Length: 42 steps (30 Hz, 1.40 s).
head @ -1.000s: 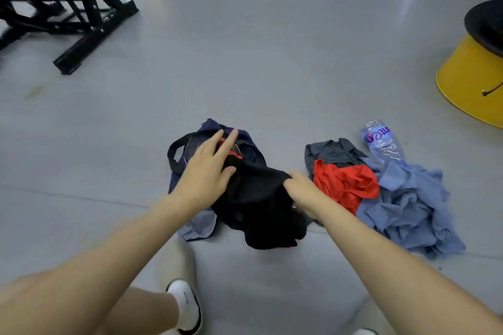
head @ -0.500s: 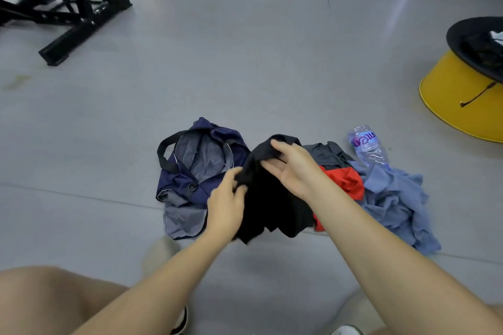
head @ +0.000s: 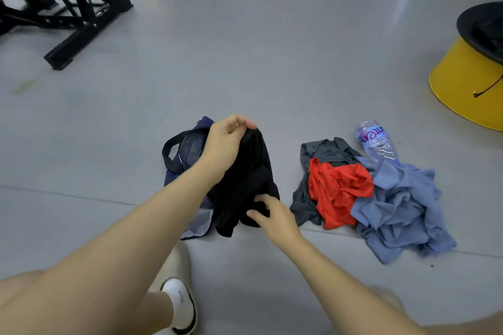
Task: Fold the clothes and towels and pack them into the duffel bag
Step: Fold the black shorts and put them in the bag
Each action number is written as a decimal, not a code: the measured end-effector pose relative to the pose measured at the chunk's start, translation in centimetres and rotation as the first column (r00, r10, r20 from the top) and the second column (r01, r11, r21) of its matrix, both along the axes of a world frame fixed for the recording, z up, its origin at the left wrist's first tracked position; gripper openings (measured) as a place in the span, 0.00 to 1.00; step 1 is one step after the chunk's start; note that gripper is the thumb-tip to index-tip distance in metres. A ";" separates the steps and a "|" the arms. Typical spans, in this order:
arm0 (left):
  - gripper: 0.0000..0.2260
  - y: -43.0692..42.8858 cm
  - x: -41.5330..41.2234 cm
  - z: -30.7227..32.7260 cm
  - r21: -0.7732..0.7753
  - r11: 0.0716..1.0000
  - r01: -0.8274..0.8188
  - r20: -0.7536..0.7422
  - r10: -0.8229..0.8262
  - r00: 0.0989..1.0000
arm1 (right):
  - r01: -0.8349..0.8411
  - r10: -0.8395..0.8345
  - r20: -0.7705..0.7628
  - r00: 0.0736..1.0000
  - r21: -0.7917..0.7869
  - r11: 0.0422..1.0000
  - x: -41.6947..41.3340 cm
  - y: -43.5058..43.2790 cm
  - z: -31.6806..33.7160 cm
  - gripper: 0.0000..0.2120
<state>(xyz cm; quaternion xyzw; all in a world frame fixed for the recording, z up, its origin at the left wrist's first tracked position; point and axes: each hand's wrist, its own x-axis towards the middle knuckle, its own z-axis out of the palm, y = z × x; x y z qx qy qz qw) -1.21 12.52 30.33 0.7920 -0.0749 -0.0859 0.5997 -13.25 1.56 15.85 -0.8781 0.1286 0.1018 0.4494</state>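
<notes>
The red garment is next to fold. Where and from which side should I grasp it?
Probably pinch the red garment at its upper left edge, from above: it lies crumpled on the gray garment, and the blue cloth borders its right.

Both bare forearms reach up from the bottom of the frame, the left hand (head: 227, 144) raised at centre pinching the top of the black garment (head: 245, 174), the right hand (head: 275, 216) lower, gripping its bottom edge.

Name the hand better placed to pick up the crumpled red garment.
Right. The right hand is nearest the crumpled red garment; the left hand holds up the black garment over the navy fabric duffel bag.
</notes>
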 end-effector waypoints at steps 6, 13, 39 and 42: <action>0.13 2.8 1.9 0.5 0.094 0.993 0.075 -0.002 -0.075 0.997 | 0.070 -0.101 0.226 0.969 0.143 0.987 3.0 0.8 4.8 0.27; 0.12 3.3 1.3 -1.4 0.233 0.960 0.155 0.068 -0.176 0.982 | -0.034 0.045 0.313 0.949 -0.041 0.999 5.3 1.5 8.2 0.09; 0.09 1.8 6.6 -8.6 0.612 0.745 0.267 0.158 -0.446 0.881 | -0.015 0.213 0.234 0.949 -0.638 0.770 11.1 -11.7 9.9 0.15; 0.08 2.0 10.2 -10.0 0.731 0.592 0.341 0.026 -0.523 0.852 | 0.073 0.143 0.286 0.948 -0.629 0.774 13.5 -13.9 9.4 0.13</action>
